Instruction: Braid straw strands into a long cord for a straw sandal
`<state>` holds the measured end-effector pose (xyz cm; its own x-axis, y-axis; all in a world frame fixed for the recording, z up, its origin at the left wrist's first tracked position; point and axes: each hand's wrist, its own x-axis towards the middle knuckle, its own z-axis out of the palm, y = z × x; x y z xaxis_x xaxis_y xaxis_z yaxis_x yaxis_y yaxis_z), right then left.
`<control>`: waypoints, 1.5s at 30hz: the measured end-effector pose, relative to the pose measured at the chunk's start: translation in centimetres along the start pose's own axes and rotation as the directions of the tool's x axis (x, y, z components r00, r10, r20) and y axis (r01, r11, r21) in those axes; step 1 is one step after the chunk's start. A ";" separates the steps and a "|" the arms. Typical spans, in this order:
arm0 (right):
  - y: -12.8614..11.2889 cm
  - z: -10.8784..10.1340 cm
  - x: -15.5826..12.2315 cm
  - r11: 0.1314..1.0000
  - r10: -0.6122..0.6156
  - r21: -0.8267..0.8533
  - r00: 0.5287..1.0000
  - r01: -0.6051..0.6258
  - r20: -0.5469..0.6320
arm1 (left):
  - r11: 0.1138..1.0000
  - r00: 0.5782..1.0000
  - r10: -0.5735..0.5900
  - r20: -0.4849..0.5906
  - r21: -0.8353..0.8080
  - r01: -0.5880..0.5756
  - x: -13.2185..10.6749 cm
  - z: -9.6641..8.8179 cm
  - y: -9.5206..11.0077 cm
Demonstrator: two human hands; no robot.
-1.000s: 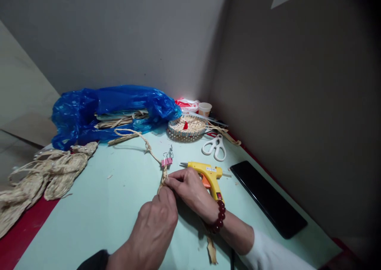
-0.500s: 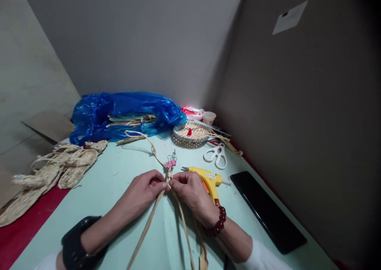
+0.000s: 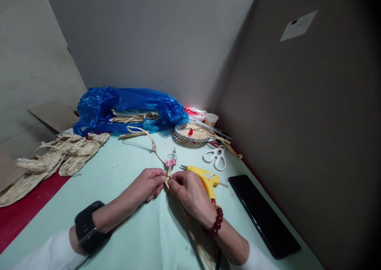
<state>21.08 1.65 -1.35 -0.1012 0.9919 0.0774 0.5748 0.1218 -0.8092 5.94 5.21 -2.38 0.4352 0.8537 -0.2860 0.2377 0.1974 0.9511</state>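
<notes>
Just below a pink binder clip (image 3: 170, 163), a short braid of pale straw (image 3: 168, 174) runs toward me between my two hands. My left hand (image 3: 151, 183) pinches the braid from its left side with thumb and forefinger. From the right, my right hand (image 3: 190, 188) is closed on the straw strands at the braid's lower end. Loose straw strands (image 3: 186, 218) trail down toward me under my right wrist. Beyond the clip, a thin twisted straw cord (image 3: 153, 145) curves away to the back left. The fingertips partly hide the crossing of the strands.
A yellow glue gun (image 3: 205, 177) lies beside my right hand, with white-handled scissors (image 3: 218, 159) behind it and a black phone-like slab (image 3: 263, 214) further right. Woven straw sandals (image 3: 79, 153) sit at left. A blue plastic bag (image 3: 133, 97), a round woven basket (image 3: 196, 131) and a cup (image 3: 211, 119) stand behind.
The strand that hung down at left between my arms has gone over to the right, beside the others. My left hand's fingers have shifted slightly, and the camera view has turned a little.
</notes>
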 end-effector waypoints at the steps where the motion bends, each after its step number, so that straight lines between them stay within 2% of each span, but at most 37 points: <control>1: -0.1 -0.1 -0.2 1.000 -0.011 -0.029 1.000 0.010 -0.007 | 1.000 1.000 0.008 -0.020 0.012 -0.007 0.0 0.1 0.0; 4: -0.5 -0.5 -0.7 0.993 -0.029 -0.115 0.999 0.026 -0.025 | 0.999 0.998 0.023 -0.051 0.033 -0.021 -0.1 0.1 0.0; 9: -1.1 -1.1 -1.2 0.926 -0.056 -0.374 0.998 0.041 -0.027 | 1.000 1.000 0.008 -0.006 0.003 -0.008 -0.1 -0.5 -0.2; 11: -1.2 -1.0 -1.3 0.904 -0.044 -0.426 0.999 0.031 -0.021 | 1.000 1.000 0.012 -0.009 0.009 -0.012 0.0 -0.6 -0.4; 13: -1.4 -0.6 -1.5 0.885 -0.037 -0.465 0.999 0.025 -0.017 | 0.999 0.999 0.032 -0.044 0.035 -0.031 0.2 -0.4 -0.5; 16: -1.6 0.3 -2.1 0.848 -0.090 -0.525 0.996 0.078 0.003 | 0.994 0.988 0.089 -0.126 0.073 -0.081 0.4 0.0 -0.9; 20: -1.9 2.0 -3.1 0.737 -0.178 -0.639 0.976 0.219 0.128 | 0.994 0.979 0.097 -0.177 0.060 -0.087 0.4 0.4 -1.2; 23: -2.1 3.1 -3.6 0.608 -0.210 -0.734 0.953 0.303 0.219 | 0.997 0.986 0.081 -0.148 0.009 -0.080 0.0 0.2 -0.9; 25: -2.3 3.5 -3.8 0.561 -0.228 -0.755 0.940 0.339 0.253 | 0.997 0.991 0.072 -0.111 -0.030 -0.076 -0.3 0.0 -0.5; 27: -2.4 3.3 -3.8 0.593 -0.264 -0.719 0.931 0.362 0.251 | 0.996 0.995 0.060 -0.075 -0.065 -0.065 -0.5 -0.2 -0.2; 30: -2.4 2.0 -3.4 0.753 -0.277 -0.585 0.951 0.302 0.135 | 0.993 0.998 0.054 -0.043 -0.106 -0.058 -0.8 -0.5 0.0; 33: -2.1 0.5 -2.4 0.897 -0.168 -0.422 0.984 0.132 -0.050 | 0.989 0.998 0.071 0.002 -0.127 -0.070 -0.9 -0.9 -0.1; 35: -1.7 0.1 -1.5 0.951 -0.080 -0.304 0.994 0.054 -0.074 | 0.987 0.995 0.088 0.037 -0.138 -0.082 -1.0 -1.1 -0.2; 37: -1.3 0.1 -0.8 0.986 -0.031 -0.160 0.999 0.033 0.016 | 0.985 0.993 0.098 0.065 -0.147 -0.088 -1.1 -1.2 -0.1; 40: -0.8 0.8 -0.2 1.000 -0.030 0.007 0.993 0.029 0.110 | 0.987 0.991 0.095 0.092 -0.138 -0.082 -1.3 -1.2 0.0; 45: -0.6 1.2 0.2 1.000 -0.007 -0.024 1.000 0.008 0.026 | 0.994 0.993 0.103 0.063 -0.053 -0.100 -1.5 -0.9 0.1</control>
<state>19.74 1.73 -1.61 -0.1264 0.9897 0.0678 0.5933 0.1302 -0.7944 4.54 4.37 -1.76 0.5115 0.8373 -0.1929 0.1462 0.1364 0.9798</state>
